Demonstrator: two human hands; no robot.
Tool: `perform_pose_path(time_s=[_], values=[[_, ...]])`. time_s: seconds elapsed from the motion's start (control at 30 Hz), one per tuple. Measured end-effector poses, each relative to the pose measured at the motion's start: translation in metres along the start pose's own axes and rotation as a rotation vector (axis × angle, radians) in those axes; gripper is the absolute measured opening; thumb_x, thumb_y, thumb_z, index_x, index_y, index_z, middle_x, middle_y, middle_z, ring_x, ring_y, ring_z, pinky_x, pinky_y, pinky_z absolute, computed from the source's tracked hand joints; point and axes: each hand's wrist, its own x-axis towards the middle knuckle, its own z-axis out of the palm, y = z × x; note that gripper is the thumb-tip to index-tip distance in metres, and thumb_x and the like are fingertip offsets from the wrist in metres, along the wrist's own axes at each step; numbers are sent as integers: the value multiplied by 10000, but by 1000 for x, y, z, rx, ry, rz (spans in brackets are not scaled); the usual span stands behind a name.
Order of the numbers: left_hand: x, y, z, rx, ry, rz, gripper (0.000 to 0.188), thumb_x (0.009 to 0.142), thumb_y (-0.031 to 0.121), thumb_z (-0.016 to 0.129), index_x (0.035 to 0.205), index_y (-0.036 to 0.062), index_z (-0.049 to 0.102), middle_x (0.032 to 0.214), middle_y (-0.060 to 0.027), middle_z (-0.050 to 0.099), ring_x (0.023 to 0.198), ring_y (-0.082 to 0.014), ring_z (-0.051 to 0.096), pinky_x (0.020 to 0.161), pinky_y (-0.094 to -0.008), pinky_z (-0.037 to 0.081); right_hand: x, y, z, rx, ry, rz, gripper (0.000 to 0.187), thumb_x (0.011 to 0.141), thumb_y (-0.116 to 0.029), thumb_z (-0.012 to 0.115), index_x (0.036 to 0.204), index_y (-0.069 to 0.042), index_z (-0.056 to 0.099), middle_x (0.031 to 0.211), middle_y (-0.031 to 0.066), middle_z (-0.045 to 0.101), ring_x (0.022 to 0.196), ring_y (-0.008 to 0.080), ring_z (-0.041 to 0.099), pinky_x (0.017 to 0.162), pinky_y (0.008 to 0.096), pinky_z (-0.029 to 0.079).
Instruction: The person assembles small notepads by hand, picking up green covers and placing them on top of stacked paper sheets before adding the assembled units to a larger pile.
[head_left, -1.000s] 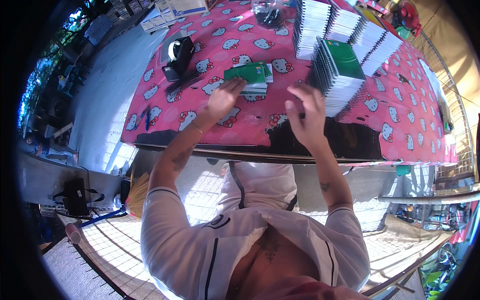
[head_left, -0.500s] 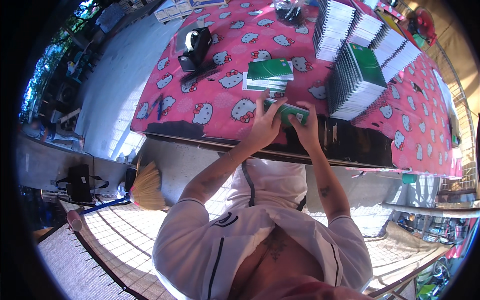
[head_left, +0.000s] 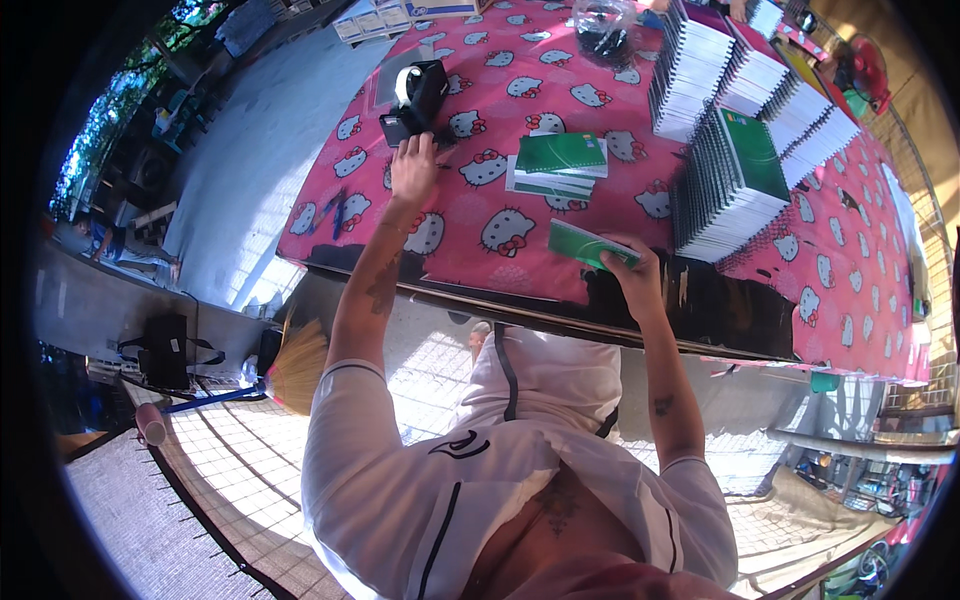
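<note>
My right hand [head_left: 632,265] grips a thin green notebook [head_left: 575,241] by its right end, above the table's front edge. At the left, my left hand [head_left: 413,172] reaches out with fingers stretched over the spot just in front of the black tape dispenser [head_left: 430,95]. Those fingers mostly cover the dark binding coils lying there. Between the hands and farther back sits a small loose pile of green-covered notebooks [head_left: 562,155] with white pages. To the right rises a tall stack of spiral-bound notebooks [head_left: 730,190], a green cover on top.
More spiral notebook stacks [head_left: 690,80] stand behind at the right, near a red fan [head_left: 866,70]. A clear bag of black items [head_left: 603,35] lies at the back. Pens [head_left: 337,212] rest near the left edge of the pink-covered table [head_left: 470,255]. A broom [head_left: 297,370] is below left.
My left hand has let go of the green notebook and moved left and away to the tape dispenser. My right hand still holds the notebook. The view has shifted slightly.
</note>
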Motion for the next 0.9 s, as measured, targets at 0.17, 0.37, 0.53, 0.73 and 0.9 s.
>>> perform_pose_path(time_s=[0.17, 0.37, 0.53, 0.73, 0.9], values=[[-6, 30, -17, -97, 42, -46, 203, 914, 200, 629, 1066, 77, 574, 932, -121, 632, 828, -348, 635, 708, -450, 523, 1, 2, -6, -63, -40, 35, 273, 929, -34, 645, 1194, 32, 642, 1087, 77, 696, 996, 122, 626, 887, 266, 497], [-24, 31, -13, -959, -390, -631, 221, 988, 237, 551, 1128, 68, 579, 718, -85, 644, 595, -212, 635, 510, -333, 462, 2, 2, -5, -205, -48, -21, 302, 945, -67, 637, 1239, 0, 640, 1080, 55, 703, 985, 101, 613, 885, 260, 485], [-5, 60, -64, -1542, -638, -834, 259, 1002, 258, 557, 1157, 63, 629, 745, -63, 651, 593, -117, 573, 535, -256, 434, 4, 5, -8, -172, -26, -8, 294, 945, -74, 635, 1230, -1, 643, 1094, 56, 700, 993, 104, 613, 900, 264, 482], [-47, 170, -118, -971, -245, -107, 212, 906, 129, 687, 1086, 18, 705, 855, -101, 688, 770, -251, 642, 677, -356, 508, 3, 4, -5, -173, -23, -6, 281, 948, -73, 628, 1218, 4, 646, 1095, 56, 697, 1008, 110, 614, 916, 267, 478], [-48, 178, -108, -1006, -37, -40, 184, 876, 98, 708, 1045, 24, 711, 869, -147, 687, 736, -269, 646, 641, -353, 498, 2, 1, -5, -197, -37, -21, 266, 947, -77, 636, 1198, 9, 652, 1094, 56, 696, 1007, 112, 616, 919, 271, 478]])
